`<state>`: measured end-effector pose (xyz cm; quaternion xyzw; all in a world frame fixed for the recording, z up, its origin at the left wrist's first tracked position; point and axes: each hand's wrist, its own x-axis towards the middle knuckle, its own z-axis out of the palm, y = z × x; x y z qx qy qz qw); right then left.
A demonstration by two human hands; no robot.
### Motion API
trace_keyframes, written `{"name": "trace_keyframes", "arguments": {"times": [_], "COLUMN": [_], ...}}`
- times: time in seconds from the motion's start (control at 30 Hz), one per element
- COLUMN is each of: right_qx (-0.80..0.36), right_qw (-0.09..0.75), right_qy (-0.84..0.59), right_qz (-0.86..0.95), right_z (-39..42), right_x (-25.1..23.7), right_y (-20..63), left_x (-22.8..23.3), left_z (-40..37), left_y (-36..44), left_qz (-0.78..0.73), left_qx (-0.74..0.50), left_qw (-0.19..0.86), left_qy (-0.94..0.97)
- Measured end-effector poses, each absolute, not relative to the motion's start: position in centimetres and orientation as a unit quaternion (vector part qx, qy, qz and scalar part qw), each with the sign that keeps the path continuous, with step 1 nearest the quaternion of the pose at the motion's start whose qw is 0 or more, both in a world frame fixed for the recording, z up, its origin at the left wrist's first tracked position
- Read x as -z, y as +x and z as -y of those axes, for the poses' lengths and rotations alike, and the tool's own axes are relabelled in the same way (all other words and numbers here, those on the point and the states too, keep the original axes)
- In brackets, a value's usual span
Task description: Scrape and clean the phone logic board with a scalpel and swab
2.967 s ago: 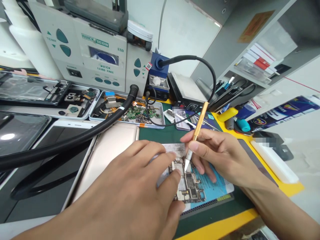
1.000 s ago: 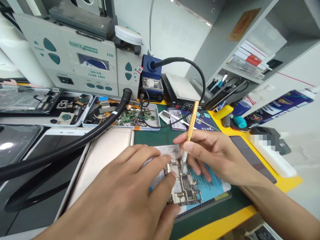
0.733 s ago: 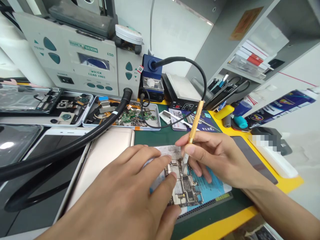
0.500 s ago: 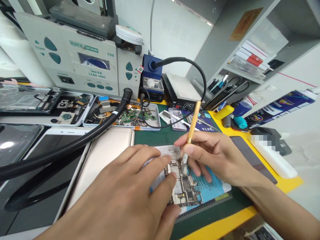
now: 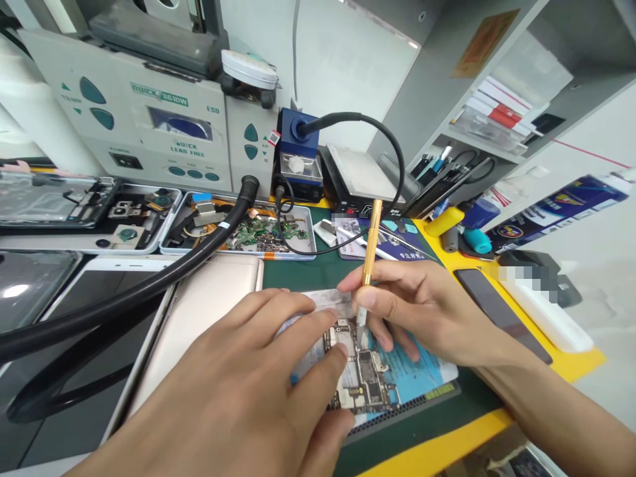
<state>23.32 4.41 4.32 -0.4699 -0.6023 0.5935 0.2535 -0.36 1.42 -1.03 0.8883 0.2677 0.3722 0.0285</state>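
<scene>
Two hands work over one small circuit board point(image 5: 362, 377), which lies on a blue mat point(image 5: 422, 374) at the near edge of the counter point(image 5: 437, 457). Our left hand point(image 5: 238, 397) lies flat, fingers spread, its grip clamped on nothing; the fingertips press the left edge of the board and the pale sheet under it to keep both from sliding. Our right hand point(image 5: 427, 311) has its grip closed pen-fashion around a gold-handled tool point(image 5: 368, 248), thumb and forefinger pinching low on the shaft. The tool stands nearly upright, and its silver tip meets the top part of the board just beyond the left fingertips.

We judge the step in hand to be fine work with the tip at one spot on the board's upper end, prying or scraping at a part there; what exactly the tip touches is too small to tell. The next move, as we judge it, calls for steady downward pressure from the left hand and small, controlled motion of the tip, since a slip would run across the neighbouring parts.

Left of the left hand lies a gold phone back point(image 5: 199, 318). Beyond it a thick black hose point(image 5: 149, 285) crosses the counter, and past the right grip sits a tray of loose parts point(image 5: 248, 232). Farthest back stands the grey rework station point(image 5: 149, 126).
</scene>
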Motion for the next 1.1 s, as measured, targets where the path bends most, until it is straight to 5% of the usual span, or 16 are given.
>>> {"name": "trace_keyframes", "arguments": {"times": [1.1], "right_qx": [-0.547], "right_qw": [0.247], "right_qy": [-0.505], "right_qz": [0.62], "right_z": [-4.24], "right_x": [-4.55], "right_y": [23.18], "left_x": [1.06], "left_z": [-1.47], "left_y": [-0.24], "left_qz": [-0.268], "left_qx": [-0.368], "left_qw": [0.027], "left_qy": [0.89]}}
